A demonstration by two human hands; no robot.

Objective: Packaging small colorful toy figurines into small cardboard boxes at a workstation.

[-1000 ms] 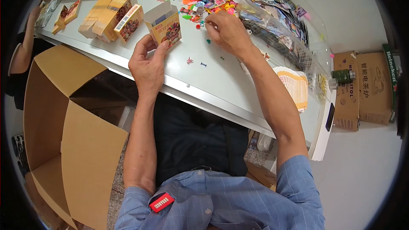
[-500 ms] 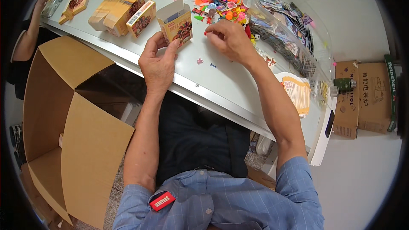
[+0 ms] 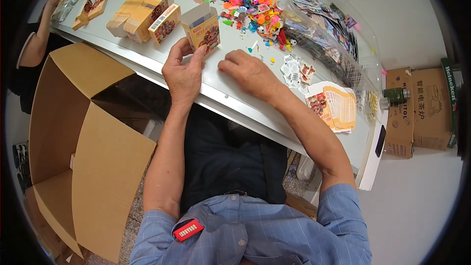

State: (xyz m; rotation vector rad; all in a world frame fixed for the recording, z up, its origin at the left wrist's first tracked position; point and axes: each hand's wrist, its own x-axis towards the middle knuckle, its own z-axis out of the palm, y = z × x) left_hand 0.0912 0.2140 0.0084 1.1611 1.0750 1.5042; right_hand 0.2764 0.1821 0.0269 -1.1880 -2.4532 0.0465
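Note:
My left hand (image 3: 184, 76) is closed around a small yellow printed carton (image 3: 205, 34), thumb on its front and fingers behind. The carton stands upright with its top flaps raised; its inside bottom is hidden. Just to the right, my right hand (image 3: 250, 76) is low over the white table with its fingers curled together. A small red piece (image 3: 221, 70) shows at its fingertips; its kind is too small to make out. Beyond both hands lies a heap of colourful small plastic toys (image 3: 255, 7).
Left of my left hand stand filled-looking yellow cartons (image 3: 142, 14). Flat printed cards (image 3: 338, 108) and small white packets (image 3: 292, 71) lie at right, beside a clear plastic bin (image 3: 321, 44). A big open cardboard box (image 3: 113, 167) stands below the table's left edge; another person's arm (image 3: 37, 44) is beyond.
My right hand has come from the toy heap's edge toward me and slightly left, over where small pink and blue pieces lay. My left hand still holds the carton, turned slightly.

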